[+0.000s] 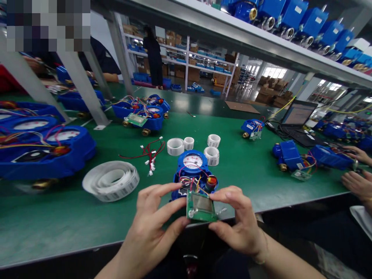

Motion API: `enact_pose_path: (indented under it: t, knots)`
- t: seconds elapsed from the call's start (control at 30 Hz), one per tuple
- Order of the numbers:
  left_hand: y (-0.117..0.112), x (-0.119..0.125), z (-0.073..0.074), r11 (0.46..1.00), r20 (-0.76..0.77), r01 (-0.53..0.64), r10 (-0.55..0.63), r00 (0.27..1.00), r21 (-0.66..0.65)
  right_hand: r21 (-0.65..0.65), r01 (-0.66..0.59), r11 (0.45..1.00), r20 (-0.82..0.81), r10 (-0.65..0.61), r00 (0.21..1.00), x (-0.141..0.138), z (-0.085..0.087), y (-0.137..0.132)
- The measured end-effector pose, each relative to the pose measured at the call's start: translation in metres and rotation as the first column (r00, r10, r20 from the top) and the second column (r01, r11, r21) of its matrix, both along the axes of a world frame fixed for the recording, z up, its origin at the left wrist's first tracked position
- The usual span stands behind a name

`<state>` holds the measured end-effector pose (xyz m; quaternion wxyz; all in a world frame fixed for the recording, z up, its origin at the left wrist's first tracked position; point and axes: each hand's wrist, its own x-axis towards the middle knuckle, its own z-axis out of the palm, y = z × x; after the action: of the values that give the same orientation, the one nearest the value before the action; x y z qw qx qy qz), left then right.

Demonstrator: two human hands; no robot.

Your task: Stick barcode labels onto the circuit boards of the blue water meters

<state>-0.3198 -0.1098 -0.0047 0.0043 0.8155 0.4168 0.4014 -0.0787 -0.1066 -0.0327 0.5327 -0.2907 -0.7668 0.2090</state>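
Observation:
A small green circuit board (201, 206) with a grey display is held at the near edge of the green table. My left hand (154, 221) pinches its left side between thumb and fingers. Its right side is gripped by my right hand (236, 221). Coloured wires run from the board up into an open blue water meter (193, 170) with a white dial, standing just behind my hands.
Several rolls of white label tape (175, 146) and a loose coil of labels (111, 180) lie nearby, with a red wire harness (151, 153). More blue meters (43, 149) fill the left side. Another person's hands (359, 182) work at the right, beside a laptop (299, 116).

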Motion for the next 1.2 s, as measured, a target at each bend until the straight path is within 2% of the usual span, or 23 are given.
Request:
enact_pose_path:
  t: [0.07, 0.13, 0.2, 0.27, 0.37, 0.43, 0.5, 0.63, 0.77, 1.2]
  knots:
    - [0.002, 0.004, 0.008, 1.000, 0.049, 0.018, -0.019, 0.999, 0.016, -0.253, -0.065, 0.965, -0.173, 0.021, 0.985, -0.002, 0.012, -0.002]
    - [0.006, 0.010, 0.015, 1.000, 0.120, -0.003, 0.002, 0.993, 0.008, -0.471, -0.149, 0.870, -0.353, -0.031, 0.935, -0.004, 0.025, -0.001]
    - [0.013, 0.016, 0.021, 1.000, 0.171, -0.019, 0.022, 0.985, -0.017, -0.603, -0.266, 0.752, -0.517, -0.114, 0.849, -0.006, 0.037, 0.004]
    - [0.021, 0.023, 0.025, 0.999, 0.168, -0.004, 0.011, 0.986, -0.041, -0.659, -0.408, 0.632, -0.647, -0.200, 0.736, -0.007, 0.045, 0.008]
    - [0.032, 0.030, 0.030, 0.999, 0.097, 0.024, -0.021, 0.995, -0.034, -0.659, -0.583, 0.476, -0.746, -0.313, 0.588, -0.009, 0.051, 0.012]
    - [0.038, 0.033, 0.032, 1.000, 0.025, -0.001, 0.001, 1.000, -0.016, -0.640, -0.656, 0.400, -0.768, -0.363, 0.527, -0.010, 0.053, 0.012]
    - [0.042, 0.036, 0.033, 0.999, -0.042, -0.036, 0.036, 0.998, -0.010, -0.613, -0.707, 0.354, -0.783, -0.395, 0.482, -0.012, 0.054, 0.011]
    - [0.049, 0.041, 0.033, 0.998, -0.063, -0.053, 0.055, 0.997, 0.022, -0.552, -0.765, 0.333, -0.814, -0.413, 0.408, -0.017, 0.055, 0.010]
    - [0.055, 0.044, 0.032, 0.998, -0.055, -0.036, 0.038, 0.998, 0.042, -0.528, -0.778, 0.339, -0.825, -0.420, 0.378, -0.018, 0.053, 0.011]
    - [0.054, 0.045, 0.029, 0.995, -0.048, -0.052, 0.057, 0.997, 0.087, -0.512, -0.788, 0.342, -0.839, -0.395, 0.373, -0.019, 0.048, 0.011]
